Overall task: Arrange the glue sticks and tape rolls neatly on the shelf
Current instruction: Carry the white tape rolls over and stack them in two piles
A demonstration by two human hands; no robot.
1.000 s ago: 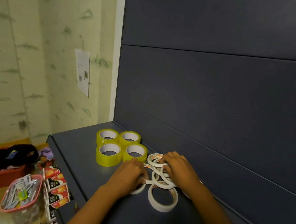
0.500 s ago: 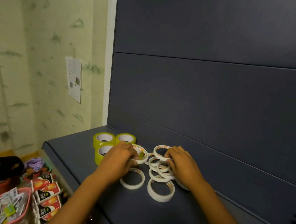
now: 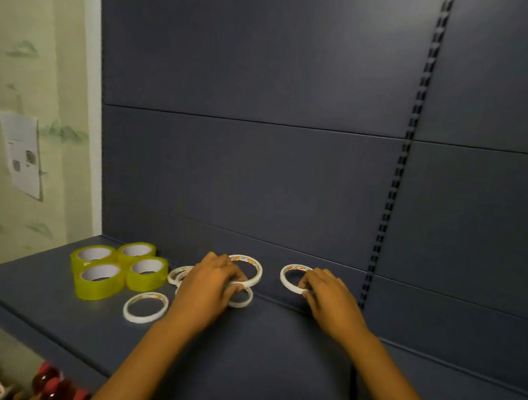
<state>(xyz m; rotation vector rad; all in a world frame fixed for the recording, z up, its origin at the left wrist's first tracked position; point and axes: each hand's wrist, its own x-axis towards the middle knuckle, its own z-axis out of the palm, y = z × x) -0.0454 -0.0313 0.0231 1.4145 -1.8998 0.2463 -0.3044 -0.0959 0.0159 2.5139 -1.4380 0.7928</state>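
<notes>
White tape rolls (image 3: 145, 307) partly hidden under gripping left hand (image 3: 209, 284); right hand (image 3: 328, 296) pinching one (fingertips unclear).

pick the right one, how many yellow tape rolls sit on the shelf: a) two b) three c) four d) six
c: four yellow tape rolls lie flat in a two-by-two block at the left end of the shelf, beside the thin white tape rolls.
</notes>
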